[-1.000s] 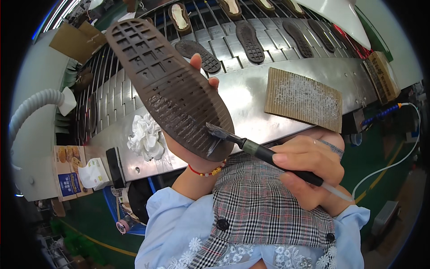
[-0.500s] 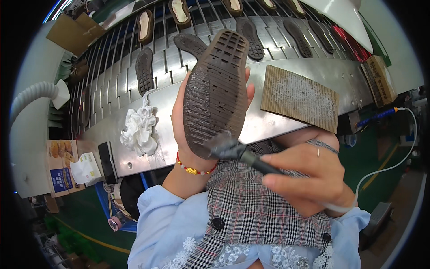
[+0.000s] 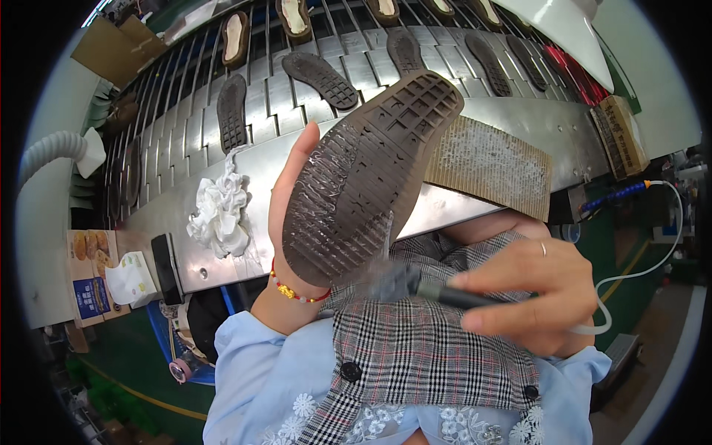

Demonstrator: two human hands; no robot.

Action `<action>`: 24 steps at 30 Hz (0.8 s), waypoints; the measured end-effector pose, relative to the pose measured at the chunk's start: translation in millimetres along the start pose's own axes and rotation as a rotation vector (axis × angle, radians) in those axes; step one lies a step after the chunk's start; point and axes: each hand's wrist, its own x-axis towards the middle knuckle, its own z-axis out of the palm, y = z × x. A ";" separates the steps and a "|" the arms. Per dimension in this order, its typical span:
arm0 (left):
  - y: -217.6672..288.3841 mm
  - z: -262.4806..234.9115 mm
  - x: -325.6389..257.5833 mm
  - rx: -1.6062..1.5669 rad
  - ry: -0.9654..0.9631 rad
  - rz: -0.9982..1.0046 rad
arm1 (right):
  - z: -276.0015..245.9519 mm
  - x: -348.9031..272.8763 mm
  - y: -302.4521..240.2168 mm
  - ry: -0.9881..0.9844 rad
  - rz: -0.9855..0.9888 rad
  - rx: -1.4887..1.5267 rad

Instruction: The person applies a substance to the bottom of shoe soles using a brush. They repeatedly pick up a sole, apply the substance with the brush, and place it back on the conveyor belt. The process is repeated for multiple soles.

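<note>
My left hand (image 3: 280, 211) holds a dark brown shoe sole (image 3: 363, 167) from beneath, its ridged tread facing up and its far end leaning right. The thumb shows along the sole's left edge; the other fingers are hidden under it. A wet, shiny film covers the left and near parts of the tread. My right hand (image 3: 530, 293) is closed around the dark handle of a brush (image 3: 452, 295). A pale tube runs from behind that hand. The bristles, smeared by motion, are at the sole's near right edge; whether they touch it I cannot tell.
Beyond is a metal slatted conveyor (image 3: 174, 122) carrying several soles (image 3: 319, 80) and shoes (image 3: 297, 18). A corrugated cardboard sheet (image 3: 493, 163) with whitish smears lies right, a crumpled white cloth (image 3: 222, 215) left. A white flexible hose (image 3: 55, 152) reaches in from the left.
The sole has tilted, its far end swinging right. My right hand and the brush have moved right and slightly nearer me, and the bristles have left the tread's near middle.
</note>
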 end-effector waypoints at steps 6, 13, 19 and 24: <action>-0.7 4.9 -5.7 -0.010 -0.044 -0.062 | -4.0 -0.7 -0.9 0.072 0.049 -0.001; -4.8 10.1 -8.8 -0.039 -0.093 -0.059 | -18.7 -1.9 0.4 -0.032 -0.013 0.086; 1.4 -0.3 -15.9 -0.085 -0.143 -0.073 | -27.2 0.8 2.7 0.016 0.055 0.025; -1.6 1.0 -19.9 -0.102 -0.172 -0.072 | -27.3 2.1 2.8 0.144 0.061 -0.062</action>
